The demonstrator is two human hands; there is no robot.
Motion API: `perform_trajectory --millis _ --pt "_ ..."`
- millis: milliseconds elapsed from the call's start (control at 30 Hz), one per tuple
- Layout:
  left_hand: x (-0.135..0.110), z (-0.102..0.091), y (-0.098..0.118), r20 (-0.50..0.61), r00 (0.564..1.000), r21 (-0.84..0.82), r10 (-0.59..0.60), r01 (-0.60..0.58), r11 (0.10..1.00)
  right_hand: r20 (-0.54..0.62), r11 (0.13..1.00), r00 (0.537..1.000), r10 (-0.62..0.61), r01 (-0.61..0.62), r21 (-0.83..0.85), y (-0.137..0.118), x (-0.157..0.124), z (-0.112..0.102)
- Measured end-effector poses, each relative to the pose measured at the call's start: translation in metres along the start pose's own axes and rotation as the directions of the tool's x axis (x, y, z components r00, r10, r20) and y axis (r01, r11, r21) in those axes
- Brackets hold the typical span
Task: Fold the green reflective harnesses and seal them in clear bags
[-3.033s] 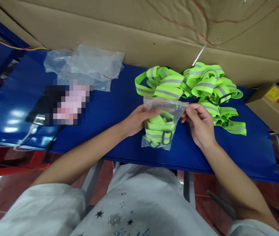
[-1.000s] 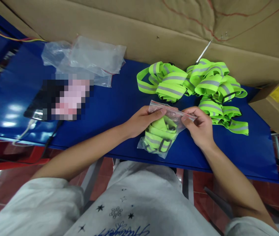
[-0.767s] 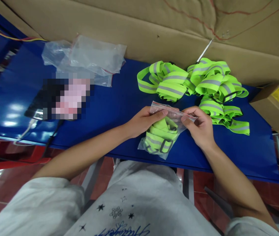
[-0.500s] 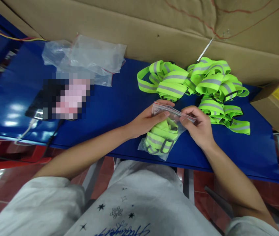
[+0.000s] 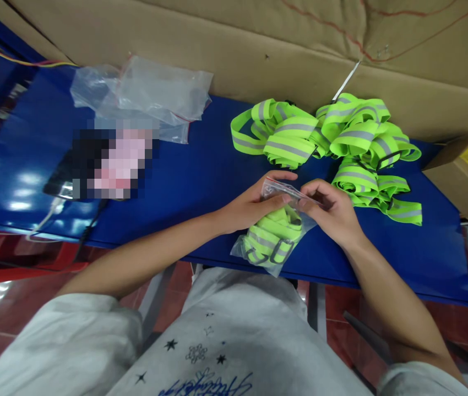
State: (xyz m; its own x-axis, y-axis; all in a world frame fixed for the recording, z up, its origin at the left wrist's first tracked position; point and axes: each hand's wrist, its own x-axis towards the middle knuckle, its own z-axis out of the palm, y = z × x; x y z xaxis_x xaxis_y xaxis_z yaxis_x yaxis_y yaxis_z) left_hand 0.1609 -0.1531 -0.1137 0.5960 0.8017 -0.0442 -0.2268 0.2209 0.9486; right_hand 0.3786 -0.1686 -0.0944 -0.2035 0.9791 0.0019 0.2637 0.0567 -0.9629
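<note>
A clear zip bag (image 5: 276, 268) is held at its top edge between both hands, over the front of the blue table. Inside it lies a folded neon-yellow reflective strap (image 5: 273, 231) with black buckles showing low in the bag. My left hand (image 5: 254, 203) is closed on the left part of the zip edge, thumb in front and fingers behind. My right hand (image 5: 333, 212) pinches the same edge further right with thumb and fingers. Whether the zip is fully sealed is not clear.
More bundles of reflective straps (image 5: 292, 135) lie behind the hands, reaching to the right. Flat clear bags (image 5: 159, 91) are stacked at back left, near a pixelated object (image 5: 122, 159) with a cable. A cardboard box (image 5: 457, 170) stands at the right by the cardboard wall (image 5: 234, 38).
My right hand has shifted slightly left along the zip edge, closer to my left hand. The bag has tilted and dropped a little; both hands still hold it.
</note>
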Motion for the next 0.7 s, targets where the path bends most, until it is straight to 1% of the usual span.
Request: perform_trajectory --millis 167,300,467,633,700 --pt "-0.0010 0.0030 0.0004 0.010 0.999 0.032 -0.041 0.040 0.999 0.089 0.998 0.996 -0.014 0.019 -0.053 0.0009 -0.0017 -0.0016" --pt "-0.0007 0.0047 -0.0017 0.019 0.998 0.019 -0.057 0.057 0.998 0.118 0.997 0.993 -0.013 0.022 -0.069 0.0024 -0.0028 -0.0031" --pt "0.0002 0.0062 -0.0057 0.035 0.997 0.012 -0.075 0.075 0.997 0.167 0.999 0.986 -0.001 0.006 -0.033 0.0029 -0.0031 -0.0011" --pt "0.0003 0.0058 -0.0085 0.068 0.995 0.029 -0.079 0.077 0.997 0.157 1.000 0.988 0.001 0.002 -0.016 0.0028 -0.0030 0.0026" --pt "-0.0001 0.0051 -0.0090 0.079 0.994 0.024 -0.075 0.074 0.997 0.170 1.000 0.986 0.003 -0.001 -0.011 0.0027 -0.0026 0.0025"
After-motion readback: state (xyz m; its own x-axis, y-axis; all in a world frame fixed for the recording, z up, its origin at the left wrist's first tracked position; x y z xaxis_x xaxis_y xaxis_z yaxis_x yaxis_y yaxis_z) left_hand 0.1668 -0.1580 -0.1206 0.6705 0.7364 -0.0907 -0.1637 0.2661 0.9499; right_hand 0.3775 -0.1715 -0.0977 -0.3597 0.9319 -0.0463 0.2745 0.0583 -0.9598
